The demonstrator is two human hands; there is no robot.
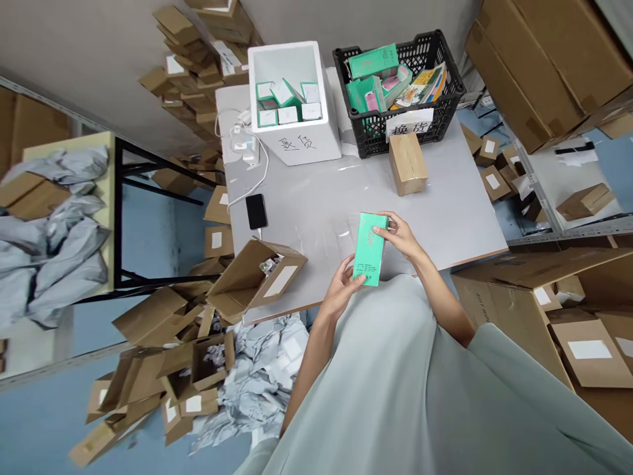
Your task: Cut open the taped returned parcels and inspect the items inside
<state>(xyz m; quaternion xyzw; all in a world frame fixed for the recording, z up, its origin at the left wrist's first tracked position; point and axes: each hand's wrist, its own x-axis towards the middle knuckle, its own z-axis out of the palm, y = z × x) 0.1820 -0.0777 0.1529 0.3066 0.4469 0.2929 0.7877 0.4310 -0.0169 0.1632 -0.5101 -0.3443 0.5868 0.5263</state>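
Observation:
A green printed box [370,249] is held between both hands above the front edge of the table. My left hand [342,284] grips its lower left corner, thumb on the front face. My right hand [399,236] is closed on its upper right side, with the thumb also across the front. Farther back, a white foam box [301,142] contains several green-and-white boxes standing on end. Beside it, a black plastic crate [400,128] has green boxes and colourful printed papers in it. A closed brown carton [408,165] stands in front of the crate.
An open carton [257,280] sits on the table's front left corner, near a phone [256,212] on a cable. Emptied cartons and grey plastic bags [271,369] cover the floor at left. A large carton [509,310] with smaller boxes is at right.

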